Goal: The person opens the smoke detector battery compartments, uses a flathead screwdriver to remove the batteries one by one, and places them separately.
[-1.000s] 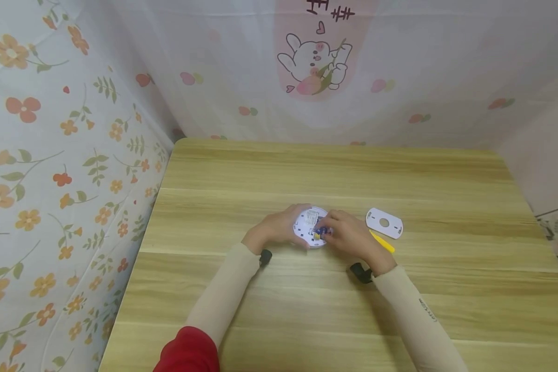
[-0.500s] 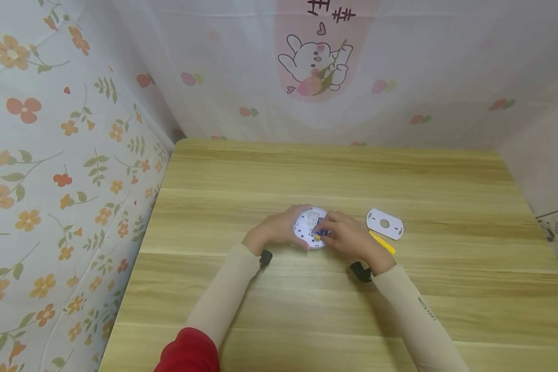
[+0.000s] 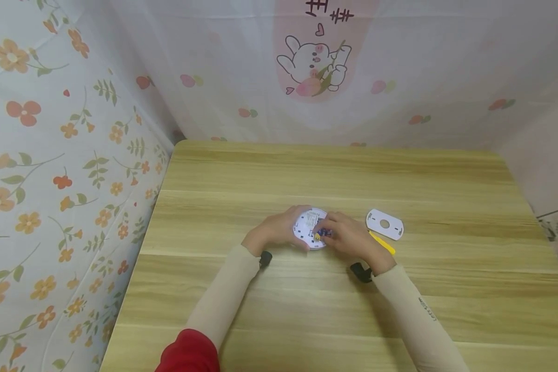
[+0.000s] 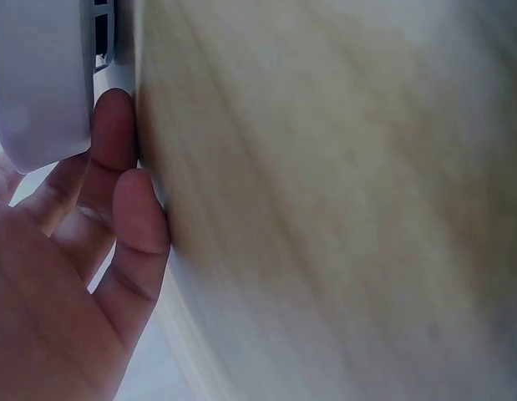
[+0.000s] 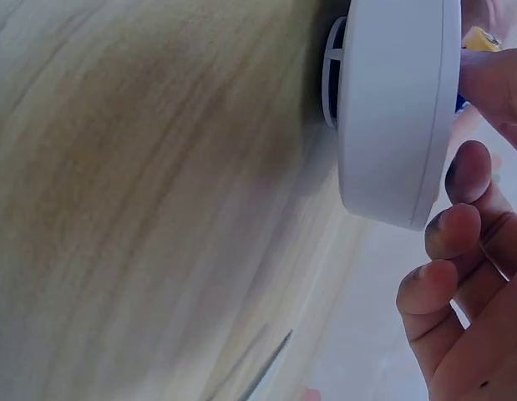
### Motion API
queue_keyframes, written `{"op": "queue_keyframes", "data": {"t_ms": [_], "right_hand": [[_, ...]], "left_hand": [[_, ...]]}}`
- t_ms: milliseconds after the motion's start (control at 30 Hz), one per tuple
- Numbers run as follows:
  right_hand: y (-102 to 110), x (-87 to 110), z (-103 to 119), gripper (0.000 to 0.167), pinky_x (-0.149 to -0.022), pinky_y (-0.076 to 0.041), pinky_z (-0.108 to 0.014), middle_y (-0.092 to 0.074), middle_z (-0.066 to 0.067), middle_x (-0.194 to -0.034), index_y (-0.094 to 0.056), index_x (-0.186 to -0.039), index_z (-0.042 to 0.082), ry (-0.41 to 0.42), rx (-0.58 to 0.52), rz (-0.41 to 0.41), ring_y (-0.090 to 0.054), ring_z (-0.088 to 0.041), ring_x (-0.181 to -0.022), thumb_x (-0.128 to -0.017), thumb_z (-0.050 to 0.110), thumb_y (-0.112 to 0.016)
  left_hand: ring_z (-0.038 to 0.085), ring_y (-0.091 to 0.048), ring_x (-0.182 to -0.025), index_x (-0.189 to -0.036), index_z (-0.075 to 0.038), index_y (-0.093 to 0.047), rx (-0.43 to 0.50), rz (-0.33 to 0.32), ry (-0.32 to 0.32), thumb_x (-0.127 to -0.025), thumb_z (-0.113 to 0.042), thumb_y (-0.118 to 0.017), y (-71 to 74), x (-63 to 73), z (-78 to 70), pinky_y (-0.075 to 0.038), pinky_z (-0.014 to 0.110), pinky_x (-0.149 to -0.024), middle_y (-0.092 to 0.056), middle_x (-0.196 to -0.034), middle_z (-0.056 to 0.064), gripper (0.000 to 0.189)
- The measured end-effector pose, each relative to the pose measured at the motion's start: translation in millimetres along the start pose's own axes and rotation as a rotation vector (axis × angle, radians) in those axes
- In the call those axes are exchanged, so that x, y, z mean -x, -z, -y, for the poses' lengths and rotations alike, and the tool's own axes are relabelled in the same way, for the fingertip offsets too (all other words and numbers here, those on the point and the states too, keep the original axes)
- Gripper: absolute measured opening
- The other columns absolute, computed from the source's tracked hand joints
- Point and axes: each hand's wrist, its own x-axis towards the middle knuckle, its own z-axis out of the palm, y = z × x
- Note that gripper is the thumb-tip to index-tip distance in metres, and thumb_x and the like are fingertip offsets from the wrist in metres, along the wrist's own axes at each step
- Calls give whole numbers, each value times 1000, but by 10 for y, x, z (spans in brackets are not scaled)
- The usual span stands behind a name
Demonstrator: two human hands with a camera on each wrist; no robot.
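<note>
A round white smoke detector (image 3: 302, 230) is held back side up over the middle of the table. My left hand (image 3: 279, 227) grips its left rim, thumb on the near side and fingers on the far side. At the recess in its back, a blue battery with a yellow end (image 3: 317, 236) lies between the thumb and fingers of my right hand (image 3: 349, 238), which pinch it and partly hide it. From the right wrist, the detector's smooth side (image 5: 396, 109) shows, with the battery's yellow end (image 5: 481, 39) beyond the thumb. The other right fingers (image 5: 429, 288) stay curled below the rim.
A white mounting plate (image 3: 374, 219) with a round centre hole lies on the wooden table (image 3: 260, 170), right of my right hand. A slim yellow tool (image 3: 383, 243) lies beside it. Patterned curtains (image 3: 242, 67) stand behind and left of the table.
The right fingers have shifted slightly at the battery, and its yellow end shows a little differently. My left hand, the mounting plate and the yellow tool stay put.
</note>
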Motion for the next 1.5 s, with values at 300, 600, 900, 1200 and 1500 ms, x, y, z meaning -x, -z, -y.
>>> {"op": "queue_keyframes", "data": {"t_ms": [300, 600, 900, 1200, 1500], "right_hand": [[-37, 31, -52, 20, -79, -51, -34, -61, -2, -106, -68, -106, 19, -36, -98, -31, -56, -16, -90, -86, 15, -70], [-41, 38, -66, 20, -77, -52, -34, -63, -1, -98, -69, -105, 16, -24, -159, -120, -60, -17, -89, -86, 11, -71], [20, 27, -64, 16, -74, -48, -28, -63, 0, -90, -70, -100, 13, -32, -298, -204, -56, -15, -83, -84, 10, -72], [156, 54, -141, 15, -70, -42, -24, -64, -3, -87, -70, -96, 9, -124, -314, -289, -51, -14, -79, -82, 10, -75], [264, 146, -287, 17, -70, -38, -29, -57, -6, -86, -68, -100, 5, -245, -304, -284, -46, -21, -81, -87, 15, -70]], "left_hand": [[23, -50, -126, -153, -24, -22, 7, 1, -4, -66, -40, -87, 2, 2, -29, -44, 43, -102, -40, -150, 5, 110], [21, -48, -127, -153, -23, -23, 15, 3, -12, -66, -38, -87, -4, 4, -32, -43, 41, -103, -37, -153, 2, 109], [21, -50, -125, -152, -24, -24, 12, -2, -6, -65, -39, -87, 0, 8, -40, -43, 42, -102, -39, -151, 3, 109], [22, -46, -131, -153, -25, -23, 6, 4, 4, -65, -37, -88, 3, -16, -22, -41, 45, -105, -34, -155, 3, 110], [26, -43, -135, -153, -25, -23, -8, -2, 14, -64, -38, -88, 13, -6, -33, -39, 49, -107, -34, -155, 4, 110]]}}
